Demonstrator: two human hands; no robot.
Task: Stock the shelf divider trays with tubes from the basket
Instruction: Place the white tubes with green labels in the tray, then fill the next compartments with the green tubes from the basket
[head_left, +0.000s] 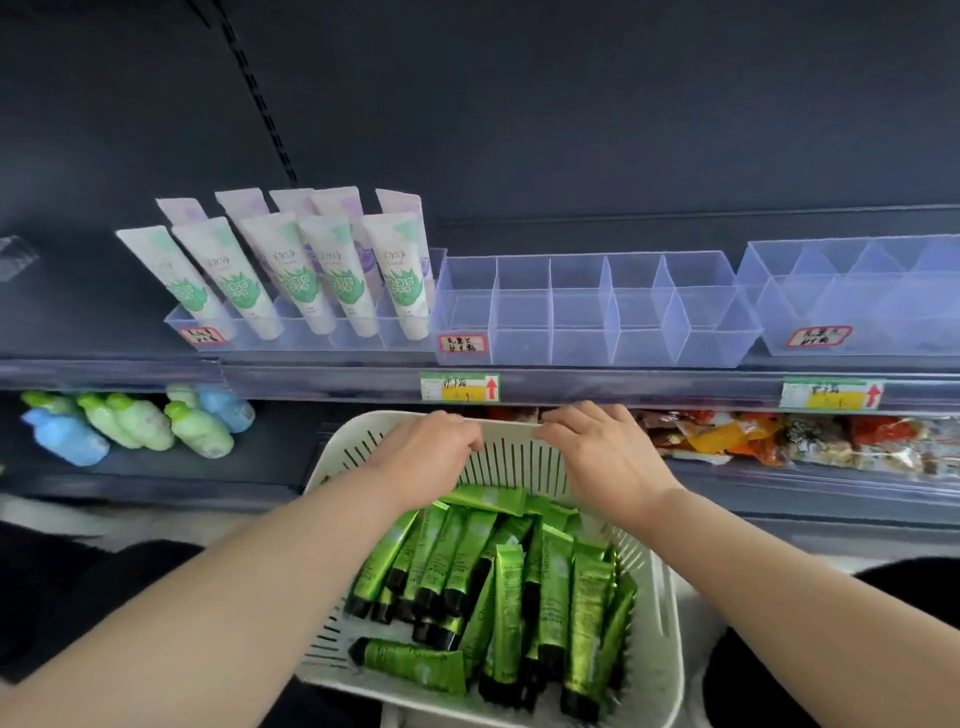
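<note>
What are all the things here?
Basket: one, white, below the shelf edge.
Green tubes: many, green with black caps, in the basket.
Divider trays: three, clear, on the shelf; middle one empty.
White tubes: about ten, green or purple print, standing in the left tray.
Bottles: several, blue and green, lower shelf, left.
Snack packets: several, red and orange, lower shelf, right.
Price tags: two, white and yellow, shelf edge.
Left hand: one, holds basket's far rim.
Right hand: one, holds basket's far rim.

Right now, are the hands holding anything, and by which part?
Both the left hand and right hand grip the white basket by its far rim; the green tubes lie inside.
</note>
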